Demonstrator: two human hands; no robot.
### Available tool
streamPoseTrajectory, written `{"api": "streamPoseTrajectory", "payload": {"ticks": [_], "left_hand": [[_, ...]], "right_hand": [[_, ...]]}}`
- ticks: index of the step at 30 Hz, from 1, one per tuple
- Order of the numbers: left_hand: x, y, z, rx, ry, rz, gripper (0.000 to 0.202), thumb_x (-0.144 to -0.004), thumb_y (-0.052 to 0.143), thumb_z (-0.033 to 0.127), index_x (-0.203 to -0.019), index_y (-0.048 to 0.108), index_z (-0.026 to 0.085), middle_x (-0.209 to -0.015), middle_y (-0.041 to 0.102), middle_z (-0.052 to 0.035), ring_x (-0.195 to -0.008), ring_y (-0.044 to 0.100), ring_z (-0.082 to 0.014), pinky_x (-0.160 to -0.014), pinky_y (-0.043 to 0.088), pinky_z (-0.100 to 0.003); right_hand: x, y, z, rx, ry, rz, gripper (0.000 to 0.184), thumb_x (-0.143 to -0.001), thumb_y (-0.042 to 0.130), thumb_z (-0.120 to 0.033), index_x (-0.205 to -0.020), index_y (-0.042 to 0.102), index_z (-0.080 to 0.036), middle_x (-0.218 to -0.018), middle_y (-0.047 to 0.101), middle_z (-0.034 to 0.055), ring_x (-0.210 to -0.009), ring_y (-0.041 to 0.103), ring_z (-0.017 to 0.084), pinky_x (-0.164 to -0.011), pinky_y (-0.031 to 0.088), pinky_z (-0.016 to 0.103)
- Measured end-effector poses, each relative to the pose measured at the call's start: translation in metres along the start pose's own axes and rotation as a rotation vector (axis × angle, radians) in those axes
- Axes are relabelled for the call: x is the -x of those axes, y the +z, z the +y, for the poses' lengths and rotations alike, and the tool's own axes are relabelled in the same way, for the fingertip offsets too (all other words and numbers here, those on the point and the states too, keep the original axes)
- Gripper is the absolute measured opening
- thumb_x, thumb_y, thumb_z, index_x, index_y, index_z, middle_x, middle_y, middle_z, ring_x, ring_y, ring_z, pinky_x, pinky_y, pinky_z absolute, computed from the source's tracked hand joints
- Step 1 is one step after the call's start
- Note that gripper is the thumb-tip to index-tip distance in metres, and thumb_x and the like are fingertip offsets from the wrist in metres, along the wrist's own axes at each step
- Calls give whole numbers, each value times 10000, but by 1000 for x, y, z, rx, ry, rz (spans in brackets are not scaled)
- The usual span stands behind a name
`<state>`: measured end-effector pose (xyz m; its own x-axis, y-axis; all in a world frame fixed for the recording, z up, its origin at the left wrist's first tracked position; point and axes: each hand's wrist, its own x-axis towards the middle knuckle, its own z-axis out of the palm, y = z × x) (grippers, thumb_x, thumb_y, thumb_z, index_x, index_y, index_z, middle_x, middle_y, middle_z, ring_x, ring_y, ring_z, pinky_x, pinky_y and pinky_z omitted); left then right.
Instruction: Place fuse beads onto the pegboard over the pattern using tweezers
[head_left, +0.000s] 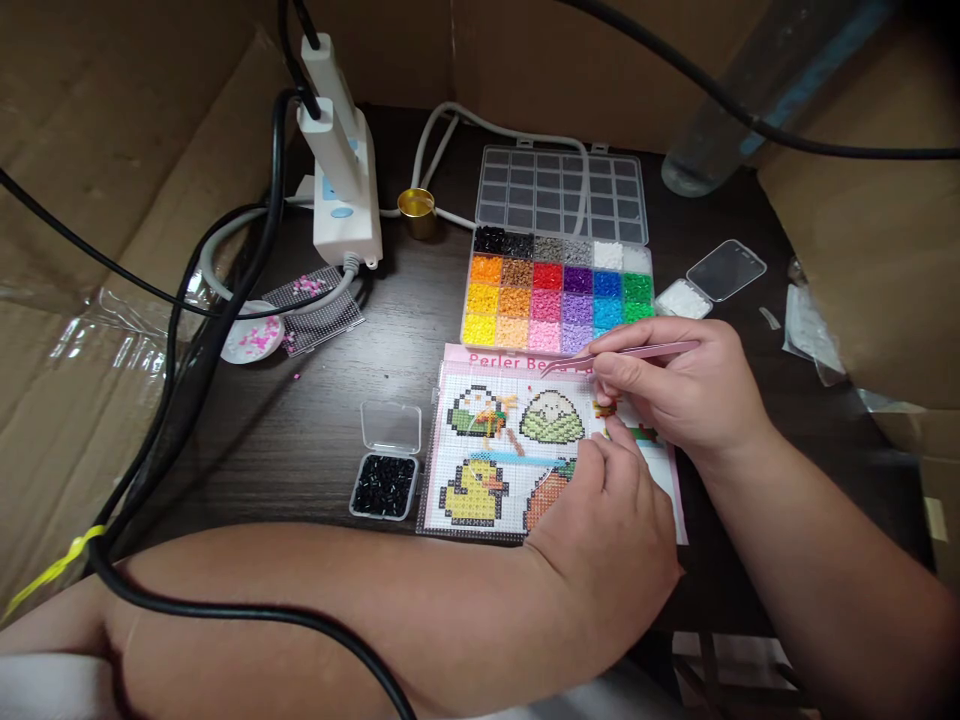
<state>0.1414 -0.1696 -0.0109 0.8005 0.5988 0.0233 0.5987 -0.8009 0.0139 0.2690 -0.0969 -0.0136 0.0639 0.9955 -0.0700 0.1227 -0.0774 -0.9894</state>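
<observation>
In the lower centre, the left hand is pressing its fingertips on the pattern sheet, gripping nothing. Just above it, the right hand is pinching pink tweezers that are lying crosswise, tips pointing left. The bead tray is sitting just beyond the sheet's top edge.

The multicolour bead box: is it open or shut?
Open. Its clear lid lies flat behind the bead box, leaving the coloured compartments uncovered.
</observation>
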Motion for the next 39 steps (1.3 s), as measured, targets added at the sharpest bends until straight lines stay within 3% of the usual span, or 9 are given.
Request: {"api": "streamPoseTrajectory", "payload": {"ticks": [11,15,21,24,31,36,39], "left_hand": [[2,1,2,-7,-23,22,599,-870,531,542,-1233,649,79,-1350,563,-235,-1176,532,-333,-954,361,-430],[2,1,1,9,-18,20,584,-853,552,564,-1177,678,95,-1228,645,-187,-1139,543,-331,-947,369,-436],[4,0,1,-2,11,1,583,-867,539,553,-1171,669,74,-1164,662,-169,-1045,561,-319,-896,380,-445],[5,0,2,-9,19,-9,606,-872,520,560,-1190,655,62,-1185,650,-183,-1108,538,-350,-929,356,-465],[5,2,2,-53,22,-28,647,-906,438,558,-1241,618,34,-1340,542,-284,-1193,514,-400,-959,306,-481],[3,0,1,-84,50,-32,675,-902,433,574,-1257,609,27,-1350,518,-317,-1186,520,-412,-954,297,-482],[4,0,0,-84,53,-11,675,-902,427,573,-1250,613,25,-1338,529,-314,-1170,529,-405,-953,300,-482]], "right_hand": [[1,2,-3,25,0,-12,89,-709,802,-251,-768,768,-193,-584,684,21,-467,600,130,-437,493,248],[5,12,-9,63,-17,-47,49,-702,791,-222,-746,775,-210,-646,719,26,-469,595,114,-448,497,238],[8,25,-13,110,-89,-98,40,-686,785,-217,-718,772,-196,-747,760,53,-627,695,166,-574,571,271],[8,25,-14,98,-113,-69,51,-681,782,-218,-723,773,-191,-736,758,54,-630,700,171,-553,564,263],[3,14,-8,-84,-37,22,148,-706,800,-290,-788,750,-176,-535,652,7,-462,581,126,-428,473,241],[-3,6,-2,-369,21,16,190,-707,809,-311,-762,700,-165,-615,679,16,-432,561,111,-393,445,238],[-3,6,-3,-399,37,4,198,-706,812,-304,-757,686,-161,-582,660,6,-432,576,117,-403,461,236]]}}
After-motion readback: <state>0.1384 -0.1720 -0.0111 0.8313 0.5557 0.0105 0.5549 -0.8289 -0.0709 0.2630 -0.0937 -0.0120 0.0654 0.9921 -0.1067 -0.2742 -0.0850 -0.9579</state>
